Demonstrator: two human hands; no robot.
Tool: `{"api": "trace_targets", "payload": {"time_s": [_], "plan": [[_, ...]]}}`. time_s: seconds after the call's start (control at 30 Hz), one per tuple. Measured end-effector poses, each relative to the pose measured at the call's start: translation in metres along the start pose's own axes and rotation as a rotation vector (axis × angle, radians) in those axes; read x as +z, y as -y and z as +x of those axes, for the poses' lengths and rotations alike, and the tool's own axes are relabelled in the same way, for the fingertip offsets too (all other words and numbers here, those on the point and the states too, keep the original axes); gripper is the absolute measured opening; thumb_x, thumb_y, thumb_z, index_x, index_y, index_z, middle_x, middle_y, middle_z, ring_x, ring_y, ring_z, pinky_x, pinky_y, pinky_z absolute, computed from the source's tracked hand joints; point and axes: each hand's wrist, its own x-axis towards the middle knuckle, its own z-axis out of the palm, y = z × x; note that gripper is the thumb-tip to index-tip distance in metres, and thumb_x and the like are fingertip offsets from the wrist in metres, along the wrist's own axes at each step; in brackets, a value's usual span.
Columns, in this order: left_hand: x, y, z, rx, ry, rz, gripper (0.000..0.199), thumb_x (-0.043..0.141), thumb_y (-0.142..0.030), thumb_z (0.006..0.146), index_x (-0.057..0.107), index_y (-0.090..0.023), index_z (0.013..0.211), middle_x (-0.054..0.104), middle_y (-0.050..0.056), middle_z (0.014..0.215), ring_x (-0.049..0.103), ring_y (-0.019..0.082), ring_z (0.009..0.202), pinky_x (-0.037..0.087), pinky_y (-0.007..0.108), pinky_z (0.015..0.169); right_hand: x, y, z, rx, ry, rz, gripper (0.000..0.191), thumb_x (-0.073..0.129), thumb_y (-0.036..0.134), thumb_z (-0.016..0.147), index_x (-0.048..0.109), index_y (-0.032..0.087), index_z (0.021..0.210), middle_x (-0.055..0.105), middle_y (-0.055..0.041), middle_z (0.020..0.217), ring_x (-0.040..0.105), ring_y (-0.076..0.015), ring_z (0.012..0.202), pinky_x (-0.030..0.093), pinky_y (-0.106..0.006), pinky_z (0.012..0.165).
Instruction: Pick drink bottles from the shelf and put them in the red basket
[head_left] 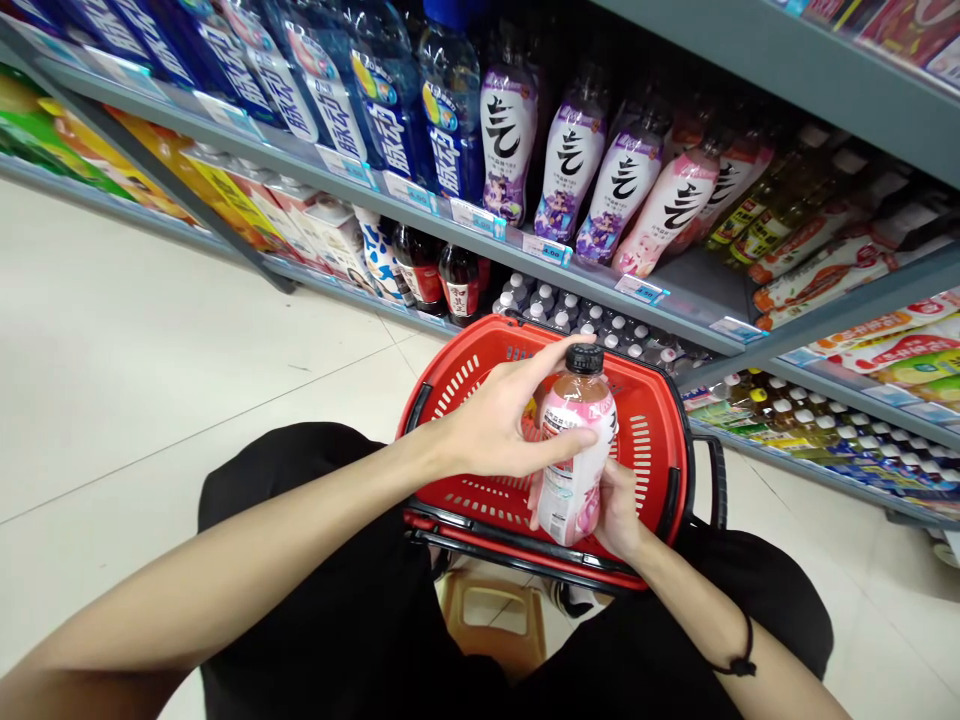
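A drink bottle (574,470) with a pink and white label and a black cap is held upright, slightly tilted, over the red shopping basket (465,500). My left hand (499,420) reaches around its upper part, thumb across the label and index finger up beside the cap. Lower down, my right hand (622,515) grips the bottle from the right and behind; some of its fingers are hidden. Beneath the hands, the basket's slotted walls show, and a small bit of something yellow lies inside, mostly covered.
Ahead stands a shelf (517,245) with purple-label bottles (570,165), pink-label bottles (667,210) and blue sports drink bottles (382,100). Dark sauce-coloured bottles (459,280) and shrink-wrapped packs sit on the lower level. A tan plastic stool (491,640) shows between my knees.
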Motion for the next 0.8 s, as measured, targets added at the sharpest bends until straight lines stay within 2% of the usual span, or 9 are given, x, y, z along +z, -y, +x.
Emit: {"api": "trace_targets", "payload": {"time_s": [0.17, 0.33, 0.43, 0.67, 0.8], "plan": [[-0.0007, 0.0002, -0.0013, -0.028, 0.010, -0.009, 0.076, 0.072, -0.041, 0.089, 0.038, -0.018, 0.153, 0.071, 0.012, 0.122, 0.072, 0.028, 0.107, 0.059, 0.047, 0.099, -0.0017, -0.0013, -0.0005, 0.004, -0.034, -0.027, 0.067, 0.050, 0.076, 0.091, 0.077, 0.016, 0.096, 0.070, -0.0133, 0.077, 0.070, -0.0329, 0.077, 0.062, -0.047, 0.071], [-0.0011, 0.0001, -0.0010, -0.045, 0.013, -0.006, 0.077, 0.073, -0.040, 0.088, 0.038, -0.016, 0.152, 0.071, 0.012, 0.122, 0.072, 0.027, 0.104, 0.060, 0.044, 0.097, -0.0001, 0.0004, 0.0000, 0.017, -0.028, -0.025, 0.067, 0.048, 0.075, 0.094, 0.078, 0.016, 0.092, 0.070, -0.0138, 0.077, 0.070, -0.0326, 0.077, 0.062, -0.046, 0.070], [-0.0006, 0.0006, -0.0003, -0.023, 0.003, -0.009, 0.077, 0.073, -0.039, 0.088, 0.037, -0.016, 0.153, 0.070, 0.012, 0.124, 0.071, 0.027, 0.109, 0.059, 0.043, 0.097, 0.0005, 0.0011, 0.0004, 0.000, -0.031, -0.024, 0.066, 0.049, 0.075, 0.093, 0.078, 0.016, 0.090, 0.070, -0.0137, 0.077, 0.070, -0.0330, 0.078, 0.062, -0.047, 0.071], [0.0003, 0.0020, -0.0004, -0.009, 0.001, -0.019, 0.077, 0.073, -0.039, 0.088, 0.038, -0.018, 0.153, 0.068, 0.013, 0.129, 0.070, 0.028, 0.113, 0.059, 0.045, 0.099, 0.0005, 0.0001, 0.0002, 0.028, -0.048, -0.028, 0.068, 0.050, 0.078, 0.090, 0.077, 0.016, 0.098, 0.071, -0.0140, 0.079, 0.070, -0.0341, 0.080, 0.062, -0.048, 0.072], [0.0006, 0.0021, -0.0010, -0.019, -0.001, -0.028, 0.076, 0.073, -0.038, 0.088, 0.039, -0.020, 0.153, 0.070, 0.012, 0.126, 0.070, 0.028, 0.112, 0.058, 0.045, 0.099, 0.0025, 0.0001, 0.0011, -0.026, -0.099, -0.036, 0.065, 0.055, 0.077, 0.088, 0.077, 0.016, 0.098, 0.071, -0.0132, 0.079, 0.070, -0.0339, 0.080, 0.062, -0.048, 0.074]]}}
